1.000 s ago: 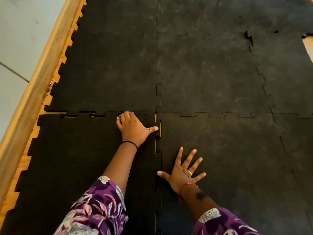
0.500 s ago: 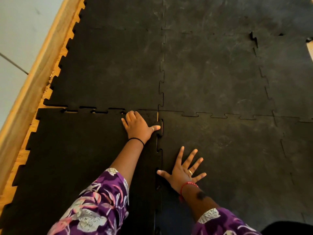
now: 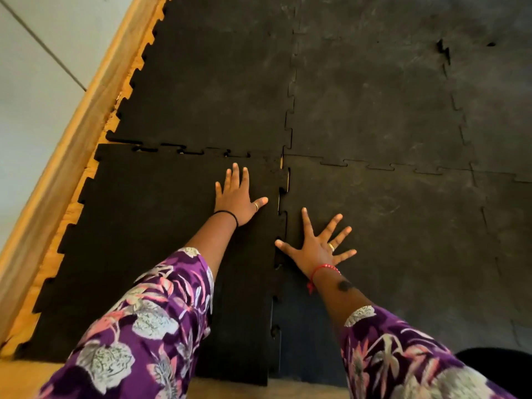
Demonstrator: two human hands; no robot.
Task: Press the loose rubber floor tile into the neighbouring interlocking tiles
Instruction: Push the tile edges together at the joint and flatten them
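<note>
The loose black rubber tile (image 3: 138, 226) lies at the lower left, its toothed far and right edges meeting the neighbouring tiles. My left hand (image 3: 237, 197) rests flat on its far right corner, fingers straight and close together. My right hand (image 3: 315, 246) lies flat with fingers spread on the adjoining tile (image 3: 403, 240) just right of the seam (image 3: 280, 208). Small gaps show orange floor along that seam and along the far seam (image 3: 184, 151). Neither hand holds anything.
More interlocked black tiles (image 3: 374, 82) cover the floor ahead and to the right. A wooden skirting strip (image 3: 57, 180) and a pale wall (image 3: 26, 90) run along the left. Bare orange floor (image 3: 230, 390) shows at the near edge.
My left hand has flattened out from a curled press at the far seam and now lies a little nearer to me. The view has shifted closer; my right hand stays spread.
</note>
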